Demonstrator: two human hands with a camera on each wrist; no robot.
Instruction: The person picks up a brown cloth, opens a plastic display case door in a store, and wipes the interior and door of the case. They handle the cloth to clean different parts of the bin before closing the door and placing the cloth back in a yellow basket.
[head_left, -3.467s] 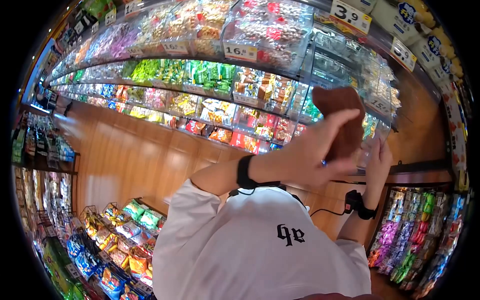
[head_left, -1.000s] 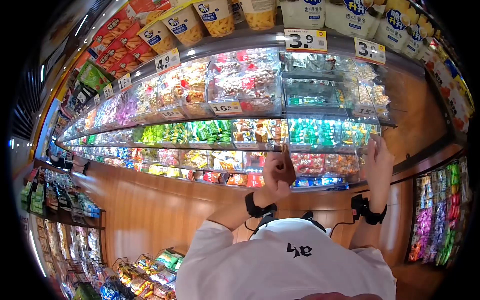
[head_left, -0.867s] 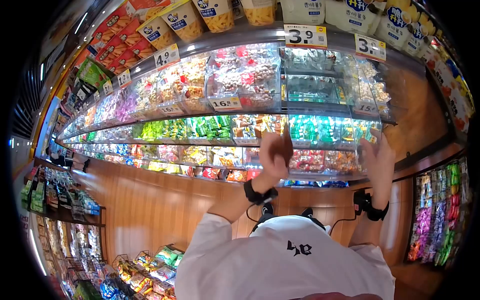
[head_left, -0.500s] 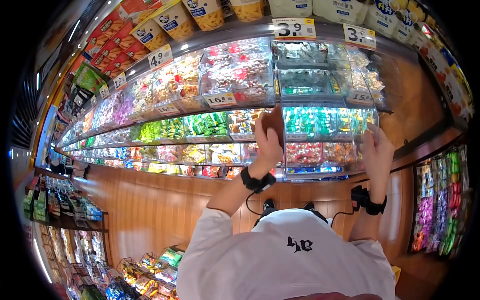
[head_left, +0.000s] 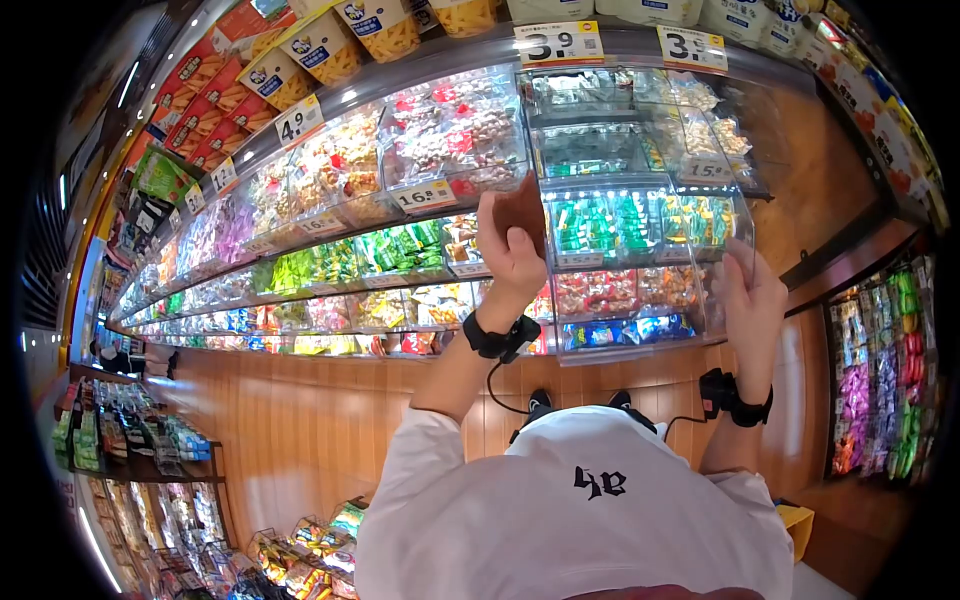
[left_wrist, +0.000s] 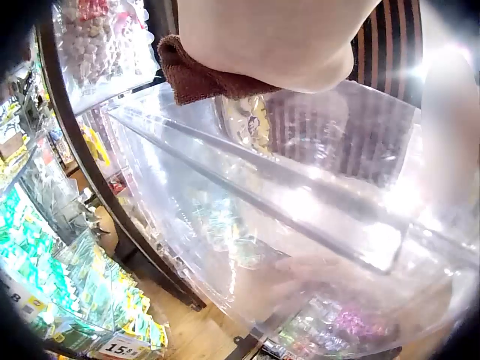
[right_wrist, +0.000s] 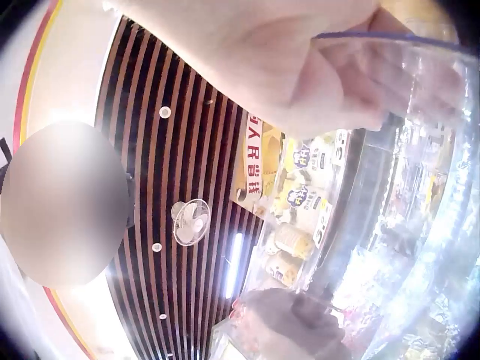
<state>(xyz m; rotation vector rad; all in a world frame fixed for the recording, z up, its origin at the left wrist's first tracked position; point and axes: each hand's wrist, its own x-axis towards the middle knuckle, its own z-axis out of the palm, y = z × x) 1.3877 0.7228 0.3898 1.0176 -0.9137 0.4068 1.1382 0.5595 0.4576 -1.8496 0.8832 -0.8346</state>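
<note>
In the head view, a clear plastic bin (head_left: 640,357) is held up in front of the candy shelves, and the candy shows through it. My left hand (head_left: 512,265) grips a brown cloth (head_left: 522,208) at the bin's left edge. The cloth's terry texture (left_wrist: 199,79) shows in the left wrist view, right at the bin's rim. My right hand (head_left: 755,300) holds the bin's right edge, with thumb and fingers on either side of the clear wall (right_wrist: 420,56) in the right wrist view.
Candy bins (head_left: 340,180) with price tags (head_left: 425,196) fill the shelves ahead. Snack cups (head_left: 378,30) stand above. A hanging candy rack (head_left: 880,380) is at the right, snack bags (head_left: 310,550) behind left. A yellow object (head_left: 797,528) sits low right. Wooden floor (head_left: 300,420) lies below.
The left hand with the cloth has moved from near the right hand to the bin's lower front, then up along its left edge. The right hand keeps its hold while the view shifts.
</note>
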